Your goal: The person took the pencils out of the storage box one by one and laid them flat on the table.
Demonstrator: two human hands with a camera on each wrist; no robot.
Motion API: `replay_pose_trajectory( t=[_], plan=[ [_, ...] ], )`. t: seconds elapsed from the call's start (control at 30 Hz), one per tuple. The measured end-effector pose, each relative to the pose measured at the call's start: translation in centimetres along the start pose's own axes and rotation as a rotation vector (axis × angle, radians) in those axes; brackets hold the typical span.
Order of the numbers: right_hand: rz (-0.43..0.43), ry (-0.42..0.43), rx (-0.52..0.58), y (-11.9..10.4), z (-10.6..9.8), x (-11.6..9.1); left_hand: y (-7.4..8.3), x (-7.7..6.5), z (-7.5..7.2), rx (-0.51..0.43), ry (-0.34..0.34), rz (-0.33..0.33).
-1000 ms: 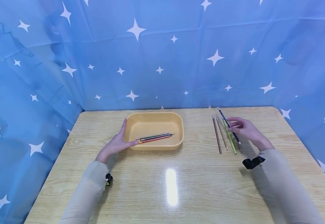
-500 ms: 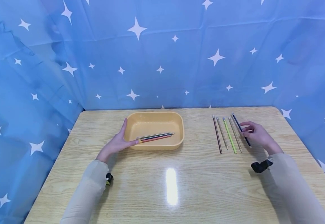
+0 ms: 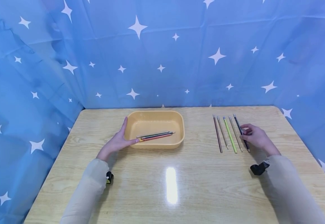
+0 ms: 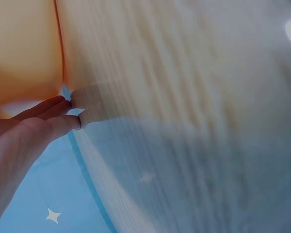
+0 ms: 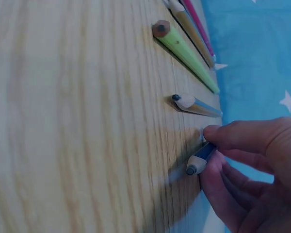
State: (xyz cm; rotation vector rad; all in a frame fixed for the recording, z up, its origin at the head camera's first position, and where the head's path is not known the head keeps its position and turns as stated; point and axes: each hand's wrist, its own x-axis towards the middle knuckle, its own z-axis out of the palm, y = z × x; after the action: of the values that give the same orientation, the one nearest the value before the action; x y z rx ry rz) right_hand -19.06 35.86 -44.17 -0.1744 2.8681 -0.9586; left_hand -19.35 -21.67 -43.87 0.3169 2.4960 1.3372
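Observation:
My right hand [image 3: 256,137] pinches a dark blue pencil [image 3: 237,122] between thumb and fingers, low over the table at the right. Its sharpened tip [image 5: 195,167] points toward the camera in the right wrist view. To its left lie a tan pencil [image 3: 235,133], a light green pencil [image 3: 229,134], another tan pencil [image 3: 222,133] and a dark red pencil [image 3: 217,133], roughly side by side. My left hand [image 3: 117,143] rests against the left end of a yellow-orange plastic tray [image 3: 156,146], fingers extended along its side and thumb at its front corner. Several pencils [image 3: 155,136] lie together inside the tray.
The wood-grain table [image 3: 140,183] has rounded far corners. A blue curtain [image 3: 179,62] with white stars hangs behind it and along the left side. A bright reflection shows on the tabletop near the middle. Black wrist cameras sit at both cuffs.
My right hand has carried the dark blue pencil rightward, off the other pencils, to the right end of the row, and lowered it. The tan pencil beside it is now uncovered. My left hand stays at the tray.

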Motion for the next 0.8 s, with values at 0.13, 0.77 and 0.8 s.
replay_pose_trajectory(
  t=[0.13, 0.77, 0.8],
  plan=[
    [0.005, -0.01, -0.028, 0.0, 0.0, 0.1, 0.1, 0.0, 0.0, 0.01, -0.003, -0.005],
    [-0.044, 0.077, -0.006, -3.2, -0.5, 0.0, 0.3, -0.2, -0.1, 0.028, 0.009, 0.006],
    [-0.062, 0.083, -0.004, -3.6, -0.2, 0.0, 0.3, -0.2, -0.1, 0.031, 0.008, 0.005]
  ],
)
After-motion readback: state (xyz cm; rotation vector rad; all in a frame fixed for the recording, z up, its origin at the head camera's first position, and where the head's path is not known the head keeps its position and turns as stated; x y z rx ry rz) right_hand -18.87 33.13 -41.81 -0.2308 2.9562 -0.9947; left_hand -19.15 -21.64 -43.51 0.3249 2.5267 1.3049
